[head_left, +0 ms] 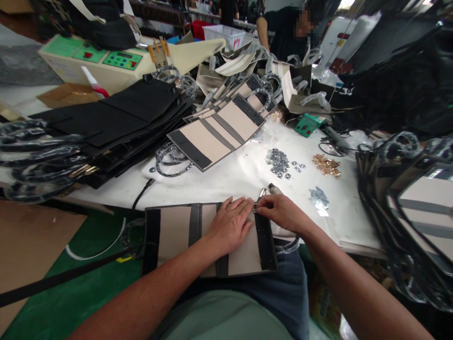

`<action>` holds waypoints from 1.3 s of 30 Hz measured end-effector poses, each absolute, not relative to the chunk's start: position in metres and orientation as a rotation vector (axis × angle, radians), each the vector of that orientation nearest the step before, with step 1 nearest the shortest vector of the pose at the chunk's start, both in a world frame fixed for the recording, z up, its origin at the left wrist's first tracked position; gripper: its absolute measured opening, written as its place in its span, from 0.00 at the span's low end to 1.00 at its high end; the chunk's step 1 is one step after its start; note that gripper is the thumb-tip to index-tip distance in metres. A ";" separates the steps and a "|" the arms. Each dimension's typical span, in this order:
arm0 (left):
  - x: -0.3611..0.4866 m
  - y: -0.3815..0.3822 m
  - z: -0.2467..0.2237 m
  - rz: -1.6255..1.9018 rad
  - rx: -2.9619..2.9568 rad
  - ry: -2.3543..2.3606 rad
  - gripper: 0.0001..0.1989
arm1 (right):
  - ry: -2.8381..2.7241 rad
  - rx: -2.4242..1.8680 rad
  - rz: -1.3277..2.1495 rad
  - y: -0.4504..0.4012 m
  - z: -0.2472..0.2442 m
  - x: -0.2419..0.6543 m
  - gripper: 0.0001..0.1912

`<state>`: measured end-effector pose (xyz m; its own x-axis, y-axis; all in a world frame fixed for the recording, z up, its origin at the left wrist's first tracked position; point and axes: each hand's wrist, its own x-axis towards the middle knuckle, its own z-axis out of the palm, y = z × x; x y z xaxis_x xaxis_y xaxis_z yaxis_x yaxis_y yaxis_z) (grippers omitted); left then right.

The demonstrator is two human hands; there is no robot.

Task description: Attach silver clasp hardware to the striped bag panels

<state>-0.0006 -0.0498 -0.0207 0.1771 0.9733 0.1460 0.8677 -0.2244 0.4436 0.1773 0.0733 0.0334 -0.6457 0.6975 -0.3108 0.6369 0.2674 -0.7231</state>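
From my head view, a white plastic bin [237, 40] stands at the back beside a red bin [198, 29]; I can't make out the contents of either. Metal plates [277, 160] and brass-coloured fasteners [326, 165] lie loose in piles on the white surface [226, 182].

The beige-and-black bag panel [177, 233] lies open across my lap, against the surface's front edge. My left forearm angles in from lower left, and the left hand [230, 225] presses palm-down on the panel, fingers extended, nearly together. My right hand [281, 211] reaches from lower right, thumb and forefinger pinching a small metal fitting [255, 208] at the black strip's far end.
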 end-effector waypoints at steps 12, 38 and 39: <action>0.000 -0.050 -0.021 0.597 2.198 1.771 0.28 | -2.325 -1.234 1.515 0.073 0.030 0.181 0.10; 0.005 -0.030 -0.022 1.063 2.123 1.831 0.09 | -2.224 -1.183 0.876 0.046 -0.009 0.187 0.05; 0.003 -0.027 -0.023 1.054 2.124 1.831 0.09 | -2.196 -1.191 0.897 0.047 -0.009 0.186 0.05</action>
<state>0.0033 -0.0274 -0.0226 0.0106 0.9133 0.4072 0.8107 -0.2463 0.5312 0.1858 0.0467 -0.0088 -0.5043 0.8575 0.1018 0.5413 0.4057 -0.7365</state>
